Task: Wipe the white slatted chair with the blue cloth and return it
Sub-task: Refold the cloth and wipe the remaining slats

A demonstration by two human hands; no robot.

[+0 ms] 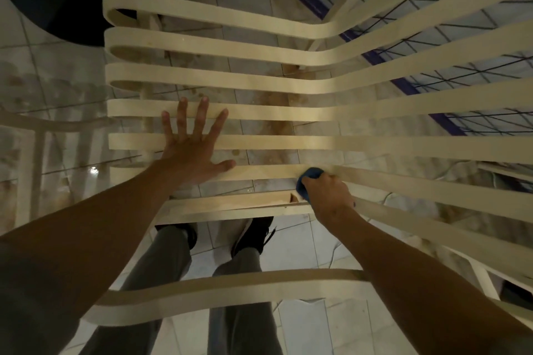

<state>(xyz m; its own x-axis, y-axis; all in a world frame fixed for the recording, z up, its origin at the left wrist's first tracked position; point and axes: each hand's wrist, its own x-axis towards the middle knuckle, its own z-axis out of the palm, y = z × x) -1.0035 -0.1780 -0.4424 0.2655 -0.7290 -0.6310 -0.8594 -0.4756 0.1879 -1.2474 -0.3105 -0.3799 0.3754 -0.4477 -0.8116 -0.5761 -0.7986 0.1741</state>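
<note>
Right hand (pixel 327 193): fist closed round the blue cloth (pixel 310 180), bunched so only a corner shows; pressed on a near seat slat where it bends toward the back.
Left hand (pixel 191 150): fully open, fingers spread, palm flat across two slats, holding nothing; likely bracing the chair against the rubbing.
White slatted chair (pixel 259 112): directly below the person, seat slats running across the view.
Floor (pixel 302 242): pale tiles, brown stains showing between slats.
Progress: wiping appears under way; far slats probably remain.
</note>
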